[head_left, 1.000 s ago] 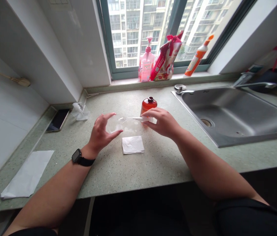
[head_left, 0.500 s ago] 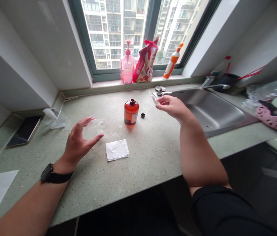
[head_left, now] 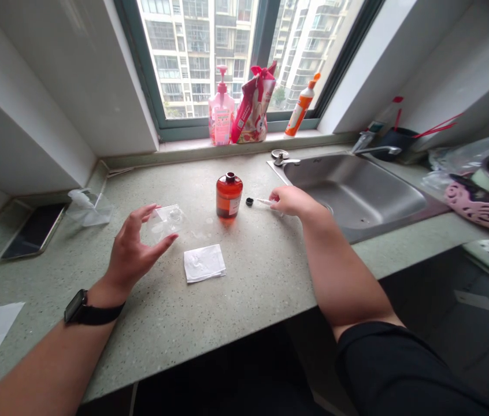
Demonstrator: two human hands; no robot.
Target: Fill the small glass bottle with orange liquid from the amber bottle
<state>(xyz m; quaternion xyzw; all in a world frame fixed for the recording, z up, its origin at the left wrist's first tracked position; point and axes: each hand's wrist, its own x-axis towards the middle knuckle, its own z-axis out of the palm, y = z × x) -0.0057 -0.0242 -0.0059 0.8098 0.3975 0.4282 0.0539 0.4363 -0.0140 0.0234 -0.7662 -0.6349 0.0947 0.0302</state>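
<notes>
My left hand point(head_left: 136, 245) holds a clear plastic container point(head_left: 166, 222) between thumb and fingers, its round opening facing up. Over the counter by the sink, my right hand point(head_left: 288, 202) pinches a small whitish, translucent object point(head_left: 264, 201), too small to name. An amber bottle point(head_left: 228, 199) stands uncapped between my hands, partly filled. Just right of it lies a small black cap point(head_left: 249, 201), near the tip of the whitish object. A folded white tissue point(head_left: 204, 263) lies in front of the bottle.
A phone point(head_left: 34, 231) and a clear pump top piece point(head_left: 91, 208) lie at the left. The steel sink point(head_left: 357, 190) is at the right. On the windowsill stand a pink pump bottle point(head_left: 221, 115), a red bag point(head_left: 254, 110) and an orange bottle point(head_left: 300, 110).
My right hand has moved down and slightly left, bringing the whitish object close to the black cap. My left hand keeps hold of the clear container. The view has shifted slightly.
</notes>
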